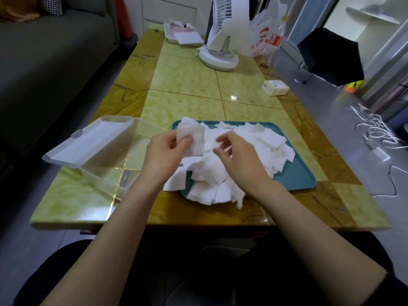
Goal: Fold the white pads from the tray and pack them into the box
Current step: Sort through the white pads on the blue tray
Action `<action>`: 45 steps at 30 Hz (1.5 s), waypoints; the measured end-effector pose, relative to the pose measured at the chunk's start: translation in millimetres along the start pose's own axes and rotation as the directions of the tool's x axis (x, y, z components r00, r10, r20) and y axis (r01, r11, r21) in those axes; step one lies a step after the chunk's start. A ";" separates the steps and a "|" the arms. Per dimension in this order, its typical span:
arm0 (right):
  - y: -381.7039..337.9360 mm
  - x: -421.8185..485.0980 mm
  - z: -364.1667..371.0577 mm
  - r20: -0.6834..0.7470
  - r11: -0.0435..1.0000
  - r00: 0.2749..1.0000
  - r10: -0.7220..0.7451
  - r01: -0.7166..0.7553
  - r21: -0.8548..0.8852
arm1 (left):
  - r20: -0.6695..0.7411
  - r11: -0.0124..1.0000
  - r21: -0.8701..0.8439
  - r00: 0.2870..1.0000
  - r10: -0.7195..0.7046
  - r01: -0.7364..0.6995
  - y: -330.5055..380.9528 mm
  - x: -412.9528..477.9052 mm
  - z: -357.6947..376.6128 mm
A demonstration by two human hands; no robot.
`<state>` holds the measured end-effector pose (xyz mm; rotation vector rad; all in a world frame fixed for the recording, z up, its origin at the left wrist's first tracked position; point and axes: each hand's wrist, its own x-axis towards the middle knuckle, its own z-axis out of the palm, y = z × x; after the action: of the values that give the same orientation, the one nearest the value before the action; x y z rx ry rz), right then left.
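A heap of several white pads [254, 142] fills the teal tray [298, 175] on the yellow-green table, some spilling over its near edge. My left hand [164, 155] pinches one white pad [195, 138] upright above the tray's left side. My right hand [238, 157] hovers over the heap just right of that pad, fingers curled, its fingertips at the pile; whether it holds a pad is hidden. The clear plastic box [106, 157] stands open to the left of the tray, its lid [88, 140] tipped back; it looks empty.
A white desk fan [220, 40], a plastic bag with a bottle [267, 38] and a white container with papers [181, 35] stand at the table's far end. A small white box [274, 87] lies at the right edge. White cables [375, 129] trail on the grey floor.
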<state>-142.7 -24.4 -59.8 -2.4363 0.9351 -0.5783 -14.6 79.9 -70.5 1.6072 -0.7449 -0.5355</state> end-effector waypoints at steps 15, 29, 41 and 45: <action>23.6 -8.4 8.6 0.253 0.928 0.967 0.034 0.064 -0.368 | -0.031 0.999 -0.028 0.999 -0.019 0.018 2.8 -3.1 -5.4; -21.9 -1.2 -26.4 0.246 0.990 0.964 -0.103 0.074 0.122 | 0.070 0.996 -0.027 0.994 -0.085 0.087 -3.9 -0.9 -1.5; -22.5 -0.1 -15.1 0.009 0.982 1.000 -0.019 0.017 0.186 | 0.227 0.970 -0.172 0.965 -0.129 0.170 9.9 -8.7 2.7; -20.5 -0.6 -13.8 0.059 0.969 0.998 0.030 -0.043 0.242 | 0.164 0.976 -0.179 0.982 -0.095 0.124 4.2 -9.7 2.6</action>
<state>-140.0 -14.2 -37.4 -2.2007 0.8324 -0.5735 -23.8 84.9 -67.5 1.4474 -0.7004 -0.7951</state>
